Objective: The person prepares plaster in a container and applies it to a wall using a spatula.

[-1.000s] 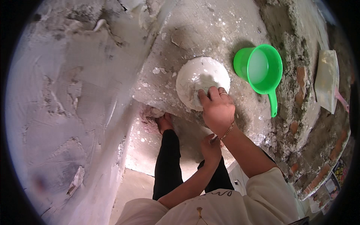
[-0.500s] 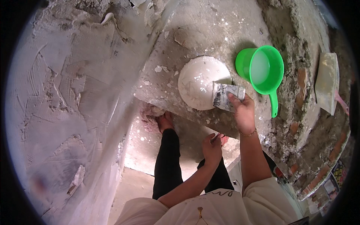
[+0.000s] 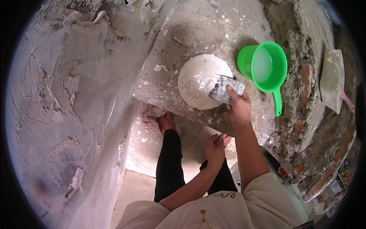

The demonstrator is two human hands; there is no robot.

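Observation:
My right hand (image 3: 240,107) is closed on a broad putty knife (image 3: 225,90), its blade smeared white and black. The blade's far edge dips into the wet white plaster (image 3: 198,72) filling a round bowl (image 3: 180,88) on the concrete ledge. Close to my body, my left hand (image 3: 214,150) is closed around a thin, dark, handle-like piece; what it belongs to is hidden. Right of the bowl stands a green dipper (image 3: 244,61) with cloudy whitish liquid (image 3: 262,65) inside, its handle pointing toward me.
A smeared grey plaster wall (image 3: 68,114) rises on the left. Along the right runs rough broken masonry (image 3: 305,126) with exposed brick. A pale flat scraper-like piece (image 3: 331,80) rests there at the far right. My bare feet (image 3: 166,123) are below the ledge (image 3: 160,82).
My right hand has shifted slightly left, tilting the putty knife and moving its blade further over the plaster. My left hand stays in nearly the same place.

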